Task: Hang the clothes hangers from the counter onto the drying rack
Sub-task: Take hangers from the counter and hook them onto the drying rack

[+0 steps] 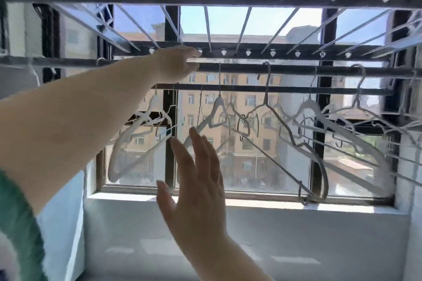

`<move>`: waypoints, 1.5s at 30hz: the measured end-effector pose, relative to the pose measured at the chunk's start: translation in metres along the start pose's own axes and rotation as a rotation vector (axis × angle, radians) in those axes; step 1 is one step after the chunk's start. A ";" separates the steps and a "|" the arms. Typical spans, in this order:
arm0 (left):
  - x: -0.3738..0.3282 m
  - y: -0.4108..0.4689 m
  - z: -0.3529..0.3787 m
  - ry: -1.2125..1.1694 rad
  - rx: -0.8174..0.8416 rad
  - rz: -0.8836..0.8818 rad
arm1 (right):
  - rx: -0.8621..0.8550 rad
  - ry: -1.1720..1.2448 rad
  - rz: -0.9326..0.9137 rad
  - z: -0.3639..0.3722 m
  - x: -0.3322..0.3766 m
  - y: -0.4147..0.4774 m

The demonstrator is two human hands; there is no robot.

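Hanging step, likely near its end | left hand (177,65) raised to the drying rack (296,68) rail, grip unclear | right hand (198,180) empty, fingers spread | hangers (266,98) dangle along the rail | next: probably seat the hook, then release.

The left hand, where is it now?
In the head view, the left hand is raised left of centre, at the drying rack's dark rail, above the white hangers and the open right hand.
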State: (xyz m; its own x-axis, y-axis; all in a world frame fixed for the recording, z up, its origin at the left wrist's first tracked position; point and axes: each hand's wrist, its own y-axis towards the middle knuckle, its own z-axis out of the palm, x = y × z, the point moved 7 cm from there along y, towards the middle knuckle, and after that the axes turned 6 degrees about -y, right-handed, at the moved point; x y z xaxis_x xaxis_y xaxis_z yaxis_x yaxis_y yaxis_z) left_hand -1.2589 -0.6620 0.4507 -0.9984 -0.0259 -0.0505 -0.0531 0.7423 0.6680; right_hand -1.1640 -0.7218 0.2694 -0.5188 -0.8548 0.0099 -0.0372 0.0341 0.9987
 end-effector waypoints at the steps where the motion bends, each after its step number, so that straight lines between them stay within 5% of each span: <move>1: -0.003 0.007 0.000 -0.002 0.003 0.025 | -0.038 0.005 0.009 0.002 0.000 0.000; 12: -0.033 0.063 0.032 -0.050 0.071 0.273 | -0.123 -0.085 0.123 0.011 -0.013 0.000; 31: -0.026 0.070 0.041 -0.035 0.077 0.266 | -0.038 0.087 0.330 -0.007 -0.063 -0.009; 45: -0.020 0.069 0.029 -0.039 0.078 0.233 | -0.064 0.035 0.220 -0.020 -0.055 -0.002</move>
State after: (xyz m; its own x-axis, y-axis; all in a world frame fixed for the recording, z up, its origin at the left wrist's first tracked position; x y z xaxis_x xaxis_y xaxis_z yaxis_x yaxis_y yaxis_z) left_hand -1.2418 -0.5909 0.4758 -0.9819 0.1767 0.0683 0.1815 0.7746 0.6059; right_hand -1.1184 -0.6846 0.2675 -0.4785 -0.8478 0.2286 0.1282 0.1901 0.9734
